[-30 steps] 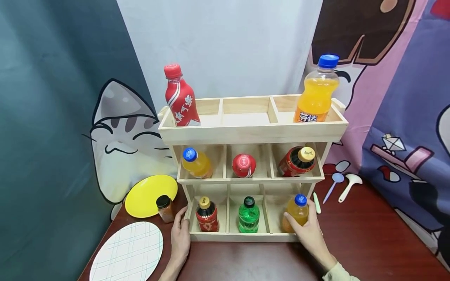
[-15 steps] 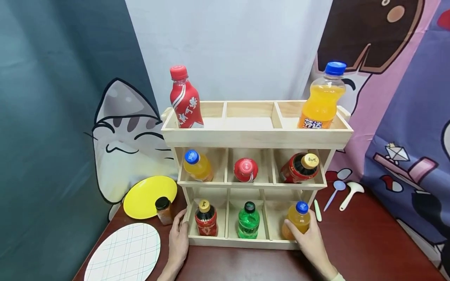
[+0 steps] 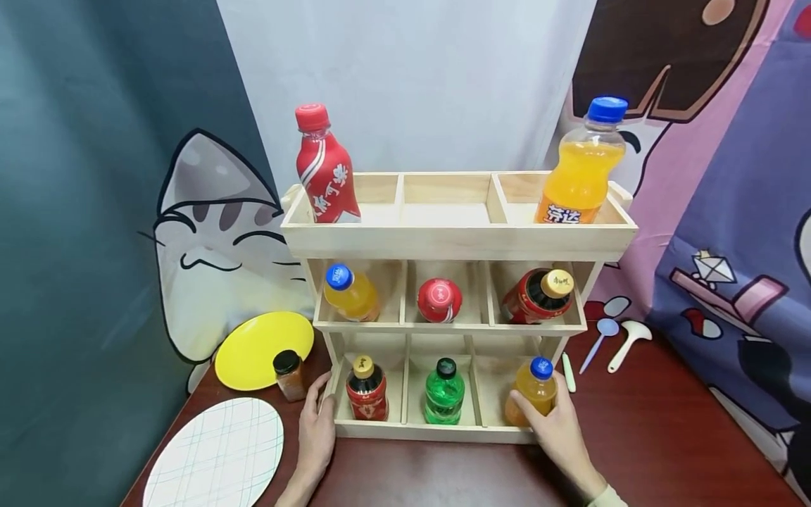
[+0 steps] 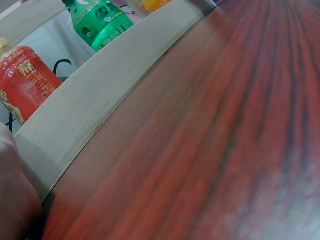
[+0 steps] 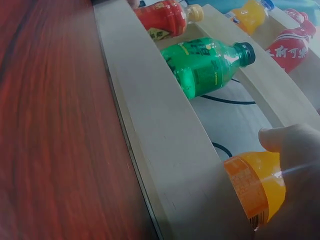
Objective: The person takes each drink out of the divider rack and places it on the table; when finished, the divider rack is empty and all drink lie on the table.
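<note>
A pale wooden three-tier rack (image 3: pixel 456 243) stands on the table, with drink bottles in several compartments. My right hand (image 3: pixel 560 426) grips a small orange drink bottle (image 3: pixel 528 400) in the bottom right compartment, thumb across its front; the other fingers are mostly hidden. My left hand (image 3: pixel 317 433) rests along the rack's lower left side, touching it with thumb and fingers. Near it, a red-labelled bottle with a gold cap (image 3: pixel 367 394) stands in the bottom left compartment. A green bottle (image 3: pixel 445 396) occupies the bottom middle one. In the right wrist view, the orange bottle (image 5: pixel 257 182) is partly covered by my hand.
A red bottle (image 3: pixel 326 176) and a larger orange bottle (image 3: pixel 579 176) stand on the top tier; several bottles fill the middle tier. Left lie a yellow plate (image 3: pixel 253 352), a jar (image 3: pixel 289 377) and a white checked plate (image 3: pixel 215 451). Right lie a blue spoon (image 3: pixel 602 338) and a white ladle (image 3: pixel 627 345).
The head view shifts slightly down and back up. Both hands keep their places at the rack, and the bottles stay in their compartments.
</note>
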Action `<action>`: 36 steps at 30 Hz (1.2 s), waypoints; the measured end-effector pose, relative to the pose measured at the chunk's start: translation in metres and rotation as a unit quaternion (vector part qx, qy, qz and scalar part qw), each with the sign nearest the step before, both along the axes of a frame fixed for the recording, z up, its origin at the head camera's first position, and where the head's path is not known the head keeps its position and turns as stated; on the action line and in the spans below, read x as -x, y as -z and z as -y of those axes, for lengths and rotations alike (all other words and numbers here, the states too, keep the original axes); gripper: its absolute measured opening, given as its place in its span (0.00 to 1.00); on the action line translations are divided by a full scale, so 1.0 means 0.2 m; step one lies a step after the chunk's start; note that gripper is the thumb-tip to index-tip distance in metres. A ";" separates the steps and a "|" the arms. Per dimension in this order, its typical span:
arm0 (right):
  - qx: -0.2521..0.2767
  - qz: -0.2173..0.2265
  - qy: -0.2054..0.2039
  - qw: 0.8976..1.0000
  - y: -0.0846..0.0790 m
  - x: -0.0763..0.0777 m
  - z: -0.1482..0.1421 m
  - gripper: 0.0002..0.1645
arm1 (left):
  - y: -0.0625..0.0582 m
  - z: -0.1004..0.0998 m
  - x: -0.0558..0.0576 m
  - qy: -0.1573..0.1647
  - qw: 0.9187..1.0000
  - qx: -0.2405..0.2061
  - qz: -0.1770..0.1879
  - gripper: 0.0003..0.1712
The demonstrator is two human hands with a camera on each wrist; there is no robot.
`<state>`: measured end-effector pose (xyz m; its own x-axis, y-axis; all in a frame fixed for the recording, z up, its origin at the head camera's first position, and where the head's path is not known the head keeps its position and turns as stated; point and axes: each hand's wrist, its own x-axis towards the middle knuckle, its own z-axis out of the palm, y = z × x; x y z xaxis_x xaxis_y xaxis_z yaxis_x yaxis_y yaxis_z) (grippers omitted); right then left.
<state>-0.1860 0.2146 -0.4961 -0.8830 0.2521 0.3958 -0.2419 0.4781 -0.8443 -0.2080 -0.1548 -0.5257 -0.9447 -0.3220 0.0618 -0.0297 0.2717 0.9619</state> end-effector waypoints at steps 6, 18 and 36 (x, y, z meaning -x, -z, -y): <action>0.041 -0.027 -0.009 0.999 -0.05 -0.01 -0.01 0.39 | -0.01 0.00 -0.01 0.001 1.000 0.005 -0.005 0.19; 0.088 -0.147 0.045 0.984 -0.16 -0.04 -0.09 0.39 | -0.01 0.01 -0.02 -0.003 1.000 0.007 -0.009 0.20; 0.108 -0.178 0.139 0.968 -0.17 0.03 -0.40 0.40 | 0.00 0.00 -0.01 0.000 1.000 0.005 -0.009 0.19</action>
<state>-0.1923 0.2956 -0.4629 -0.5860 0.5713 0.5746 -0.4233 0.3888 -0.8183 -0.2060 -0.1551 -0.5258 -0.9432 -0.3219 0.0828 -0.0121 0.2822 0.9593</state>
